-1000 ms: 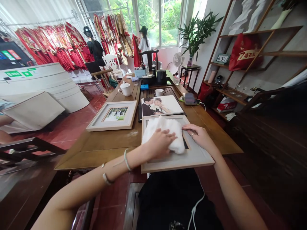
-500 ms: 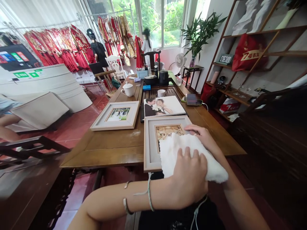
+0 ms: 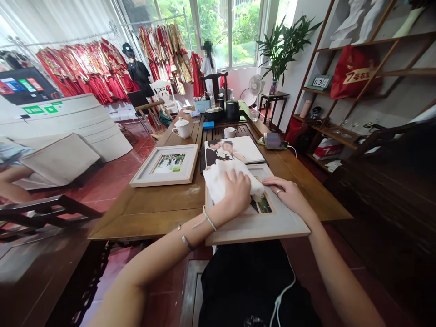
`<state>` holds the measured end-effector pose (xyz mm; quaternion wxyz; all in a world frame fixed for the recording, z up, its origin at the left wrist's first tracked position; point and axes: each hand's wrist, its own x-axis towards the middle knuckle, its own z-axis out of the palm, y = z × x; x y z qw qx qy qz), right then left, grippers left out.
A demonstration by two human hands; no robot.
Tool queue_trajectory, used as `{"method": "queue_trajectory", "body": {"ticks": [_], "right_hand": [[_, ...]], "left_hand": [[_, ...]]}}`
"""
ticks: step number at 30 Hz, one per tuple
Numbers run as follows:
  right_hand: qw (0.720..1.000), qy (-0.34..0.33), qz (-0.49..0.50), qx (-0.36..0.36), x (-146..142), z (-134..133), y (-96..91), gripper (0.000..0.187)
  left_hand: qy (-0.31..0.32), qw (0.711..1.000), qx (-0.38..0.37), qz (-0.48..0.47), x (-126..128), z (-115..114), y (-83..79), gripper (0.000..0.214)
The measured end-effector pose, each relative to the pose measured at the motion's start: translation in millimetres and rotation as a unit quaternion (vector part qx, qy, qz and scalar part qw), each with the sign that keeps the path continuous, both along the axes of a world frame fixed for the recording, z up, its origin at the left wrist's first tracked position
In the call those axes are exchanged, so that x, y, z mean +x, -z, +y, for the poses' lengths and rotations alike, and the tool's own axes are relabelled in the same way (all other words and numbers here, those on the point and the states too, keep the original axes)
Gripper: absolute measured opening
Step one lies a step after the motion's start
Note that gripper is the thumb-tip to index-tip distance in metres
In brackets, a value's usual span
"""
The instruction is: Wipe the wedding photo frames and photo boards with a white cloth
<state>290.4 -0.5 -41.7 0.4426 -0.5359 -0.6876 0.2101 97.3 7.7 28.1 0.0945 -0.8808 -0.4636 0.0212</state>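
Note:
A framed photo (image 3: 272, 225) with a pale wooden border lies at the near edge of the wooden table (image 3: 160, 211), overhanging my lap. My left hand (image 3: 236, 193) presses a white fluffy cloth (image 3: 220, 177) onto the upper left part of the frame, fingers closed on it. My right hand (image 3: 288, 193) lies on the frame's right border, fingers stretched flat, and holds it steady. A ring shows on one finger.
A second framed photo (image 3: 165, 164) lies to the left and a large unframed print (image 3: 235, 150) behind. Further back stand a white teapot (image 3: 182, 128), a cup (image 3: 229, 131), a black kettle (image 3: 232, 109) and a phone (image 3: 274, 141). Shelves line the right wall; dark chairs stand at left.
My left hand has swept the cloth from the frame's lower right, near my lap, back up to its upper left. The right hand has stayed on the frame's right edge.

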Motion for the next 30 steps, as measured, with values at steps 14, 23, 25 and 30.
{"method": "queue_trajectory", "body": {"ticks": [14, 23, 25, 30], "right_hand": [[1.000, -0.001, -0.005, -0.009, 1.6, 1.3, 1.4, 0.028], [1.000, 0.002, 0.001, -0.008, 0.2, 0.1, -0.1, 0.028], [1.000, 0.000, 0.001, -0.007, -0.1, -0.6, -0.3, 0.029], [1.000, 0.001, 0.002, -0.006, -0.5, -1.4, -1.1, 0.028]], "left_hand": [[0.117, 0.993, 0.020, -0.001, -2.0, 39.5, 8.4, 0.056], [0.199, 0.969, -0.146, -0.005, -26.9, -48.5, -23.9, 0.053], [0.200, 0.965, -0.169, -0.011, -40.0, -75.3, -37.6, 0.054], [0.155, 0.968, -0.195, 0.037, -62.5, -111.1, -51.5, 0.061]]}}
